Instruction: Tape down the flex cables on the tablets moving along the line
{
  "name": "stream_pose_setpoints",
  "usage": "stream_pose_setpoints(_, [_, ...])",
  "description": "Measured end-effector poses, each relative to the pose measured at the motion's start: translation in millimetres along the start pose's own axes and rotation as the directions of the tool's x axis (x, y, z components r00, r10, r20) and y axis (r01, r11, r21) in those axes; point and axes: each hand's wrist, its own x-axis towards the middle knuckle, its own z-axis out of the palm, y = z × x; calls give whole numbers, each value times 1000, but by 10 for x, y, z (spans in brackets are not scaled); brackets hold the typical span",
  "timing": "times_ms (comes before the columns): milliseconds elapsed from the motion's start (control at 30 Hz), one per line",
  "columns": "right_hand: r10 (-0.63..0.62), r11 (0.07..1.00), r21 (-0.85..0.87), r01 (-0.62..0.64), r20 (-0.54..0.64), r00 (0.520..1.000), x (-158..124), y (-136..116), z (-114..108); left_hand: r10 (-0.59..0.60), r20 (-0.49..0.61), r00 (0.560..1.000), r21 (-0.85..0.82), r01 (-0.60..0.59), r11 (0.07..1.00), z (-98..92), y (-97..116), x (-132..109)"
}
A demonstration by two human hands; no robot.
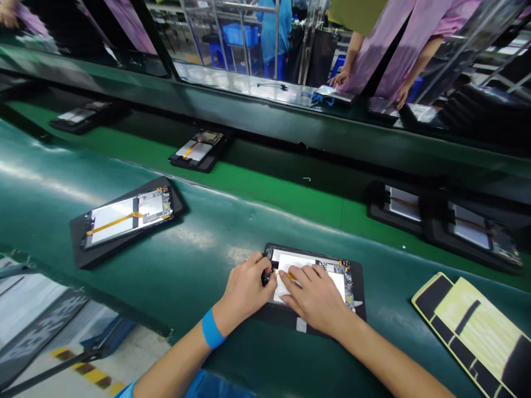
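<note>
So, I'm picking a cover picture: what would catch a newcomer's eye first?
Probably the left hand, with its bright blue wristband, and the right hand, both at an opened device low in the middle. Next, the yellow-and-black sheets at lower right and the green strip running behind the bench top.

And it's a smooth, glossy worktop [215,237] here, rubbery-looking, light streaking across it; the conveyor belt [265,185] looks duller, nearly matt! Nearest tray [360,282], matt black and foam-like, smooth white panel [295,261] above it, papery yellow sheets [483,323], and those metal rails [276,38], smooth and gleaming
</note>
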Motion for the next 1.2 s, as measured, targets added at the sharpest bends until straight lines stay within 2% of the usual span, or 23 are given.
stream_pose_setpoints(133, [-22,1000,-20,22,17,1000,-40,-9,-22,177,-97,979,-94,-186,978,-45,-83,-118])
stream_pose_setpoints(233, [-37,999,-34,38,18,999,-51,-16,-35,305,-161,939,12,-307,952,-59,-140,-261])
stream_pose_setpoints(367, [-42,998,-46,43,2,999,-56,-15,-52,375,-120,919,185,-351,918,-37,-147,-389])
stream_pose_setpoints(500, [-35,998,-43,34,-17,999,-58,-12,-63,403,-63,913,325,-363,873,-11,-103,-416])
stream_pose_setpoints(600, [-35,998,-44,35,3,999,-44,-12,-70,411,-46,910,372,-367,853,4,-82,-421])
stream_pose_setpoints(933, [-105,994,-11,106,46,993,-7,33,-99,443,-68,894,421,-377,825,30,-103,-452])
stream_pose_setpoints(1200, [-111,994,30,109,107,988,22,127,-91,416,-128,901,346,-352,870,42,-133,-464])
